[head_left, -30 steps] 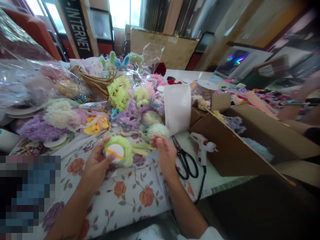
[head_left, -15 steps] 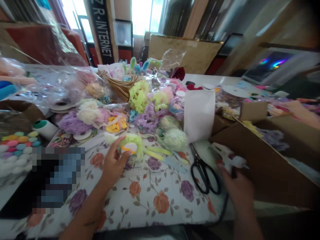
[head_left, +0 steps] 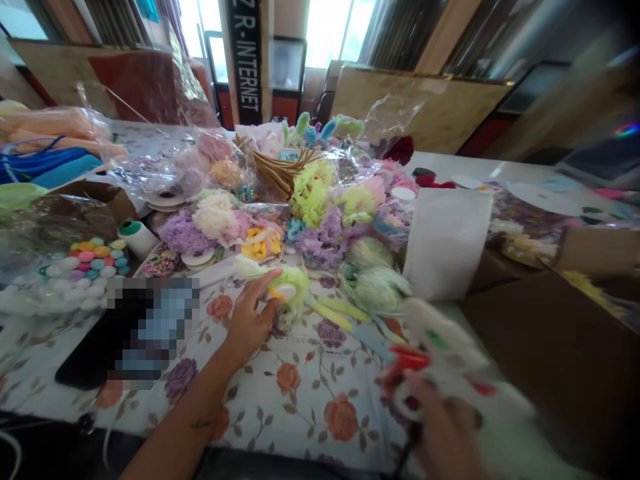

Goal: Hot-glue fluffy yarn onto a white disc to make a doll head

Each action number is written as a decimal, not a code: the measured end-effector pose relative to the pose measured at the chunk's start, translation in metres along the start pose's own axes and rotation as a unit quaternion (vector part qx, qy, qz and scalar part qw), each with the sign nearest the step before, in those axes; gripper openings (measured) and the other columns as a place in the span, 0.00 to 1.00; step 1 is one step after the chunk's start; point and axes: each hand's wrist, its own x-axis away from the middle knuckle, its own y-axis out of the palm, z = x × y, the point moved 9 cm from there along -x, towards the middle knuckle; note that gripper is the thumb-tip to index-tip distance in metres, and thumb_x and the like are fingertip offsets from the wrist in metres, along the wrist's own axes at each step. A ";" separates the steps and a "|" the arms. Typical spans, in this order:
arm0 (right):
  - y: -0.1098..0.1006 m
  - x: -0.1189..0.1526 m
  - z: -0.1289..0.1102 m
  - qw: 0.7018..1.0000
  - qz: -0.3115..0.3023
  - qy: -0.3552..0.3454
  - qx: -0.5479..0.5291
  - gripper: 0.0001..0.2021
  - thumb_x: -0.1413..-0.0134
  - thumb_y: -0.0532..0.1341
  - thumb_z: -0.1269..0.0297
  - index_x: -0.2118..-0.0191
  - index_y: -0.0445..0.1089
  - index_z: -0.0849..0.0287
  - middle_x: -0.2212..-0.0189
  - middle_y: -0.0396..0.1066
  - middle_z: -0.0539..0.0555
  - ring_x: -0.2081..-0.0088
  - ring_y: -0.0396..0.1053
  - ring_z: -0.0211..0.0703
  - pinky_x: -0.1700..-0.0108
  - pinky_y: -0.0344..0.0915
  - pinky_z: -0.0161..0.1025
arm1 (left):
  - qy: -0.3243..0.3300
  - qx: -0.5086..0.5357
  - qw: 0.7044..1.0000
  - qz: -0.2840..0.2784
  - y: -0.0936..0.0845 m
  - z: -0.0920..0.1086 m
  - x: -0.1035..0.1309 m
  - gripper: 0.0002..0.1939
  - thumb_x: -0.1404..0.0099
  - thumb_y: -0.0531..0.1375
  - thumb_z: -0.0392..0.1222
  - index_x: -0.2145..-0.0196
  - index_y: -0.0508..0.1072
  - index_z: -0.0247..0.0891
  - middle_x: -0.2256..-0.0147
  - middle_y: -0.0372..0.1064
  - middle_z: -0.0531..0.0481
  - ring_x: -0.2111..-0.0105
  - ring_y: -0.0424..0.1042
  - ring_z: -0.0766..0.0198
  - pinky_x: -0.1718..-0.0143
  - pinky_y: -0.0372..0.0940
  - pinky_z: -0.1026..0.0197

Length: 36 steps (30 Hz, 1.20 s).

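My left hand (head_left: 253,313) pinches a fluffy yellow-green piece (head_left: 299,283) with a flat white disc (head_left: 285,291) on it and an orange bit at the disc's edge. Yellow and pale blue ribbon tails (head_left: 340,319) trail from that piece to the right across the cloth. At the lower right, my right hand (head_left: 440,417) is closed around a white glue gun (head_left: 450,337) with a red trigger, smeared by motion. A dark cord hangs below its grip. The gun and hand cover the place where the black scissors lay.
A phone-like black device (head_left: 95,353) lies left on the flowered tablecloth (head_left: 285,407). Pompoms (head_left: 95,260), a thread spool (head_left: 137,238), lace bunches (head_left: 315,193) and a green net bundle (head_left: 375,280) crowd the back. A white upright sheet (head_left: 447,243) and cardboard box (head_left: 545,333) stand right.
My right hand has lifted the glue gun and brought it leftward, in front of the scissors. My left hand keeps its pinch on the fluffy piece. The whole view has shifted left.
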 end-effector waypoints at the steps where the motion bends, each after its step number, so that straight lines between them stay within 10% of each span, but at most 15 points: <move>1: 0.026 0.008 0.003 0.999 -0.032 0.017 -0.008 0.17 0.57 0.67 0.48 0.69 0.74 0.59 0.80 0.72 0.53 0.77 0.68 0.46 0.74 0.64 0.40 | 0.007 -0.013 1.000 0.001 -0.001 0.001 -0.001 0.20 0.34 0.60 0.44 0.44 0.70 0.45 0.44 0.70 0.48 0.43 0.67 0.57 0.41 0.60 0.55; 8: 0.144 0.030 0.013 0.948 -0.286 0.077 -0.118 0.21 0.54 0.66 0.45 0.63 0.74 0.60 0.82 0.68 0.50 0.82 0.63 0.38 0.81 0.57 0.34 | -0.003 -0.057 0.998 -0.005 -0.006 -0.009 -0.007 0.21 0.34 0.59 0.45 0.43 0.70 0.44 0.45 0.71 0.47 0.44 0.68 0.56 0.42 0.62 0.54; 36: 0.147 0.040 -0.007 0.961 -0.263 0.046 -0.071 0.24 0.50 0.63 0.39 0.76 0.68 0.59 0.86 0.61 0.47 0.82 0.58 0.35 0.76 0.60 0.34 | 0.059 -0.080 0.994 -0.036 0.002 0.009 -0.002 0.19 0.33 0.57 0.38 0.46 0.73 0.44 0.48 0.74 0.47 0.48 0.72 0.58 0.47 0.68 0.56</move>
